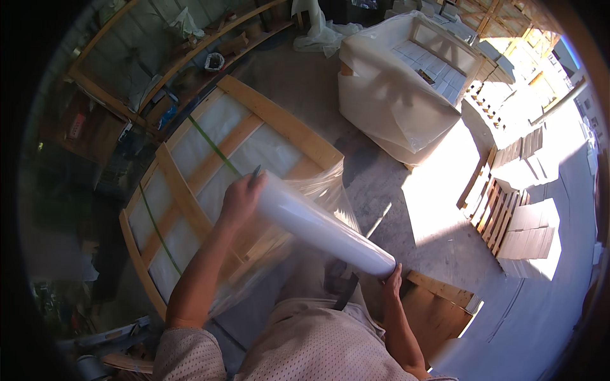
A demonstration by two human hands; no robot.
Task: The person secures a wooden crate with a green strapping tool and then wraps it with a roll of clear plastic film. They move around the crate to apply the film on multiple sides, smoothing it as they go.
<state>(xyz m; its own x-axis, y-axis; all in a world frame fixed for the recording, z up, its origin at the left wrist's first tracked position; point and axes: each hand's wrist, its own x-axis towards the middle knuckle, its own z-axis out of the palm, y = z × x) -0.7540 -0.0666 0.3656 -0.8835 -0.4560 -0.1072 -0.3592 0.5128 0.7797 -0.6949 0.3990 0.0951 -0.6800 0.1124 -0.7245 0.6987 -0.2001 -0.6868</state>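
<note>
Both ends of stretch-film roll [321,223] gripped, right hand [392,279] low, left hand [240,200] high, feeding film [318,187] taut onto wooden crate [210,171] beyond.

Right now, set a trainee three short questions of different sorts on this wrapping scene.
1. True or false: the left hand and the right hand each hold one end of the roll of stretch film.
2. Which lies under the green strap? A) the wooden crate B) the white-covered bundle C) the stack of pallets
3. Fill in: loose clear film runs from the roll toward the wooden ____.

Key: 1 true; 2 A; 3 crate.
</note>
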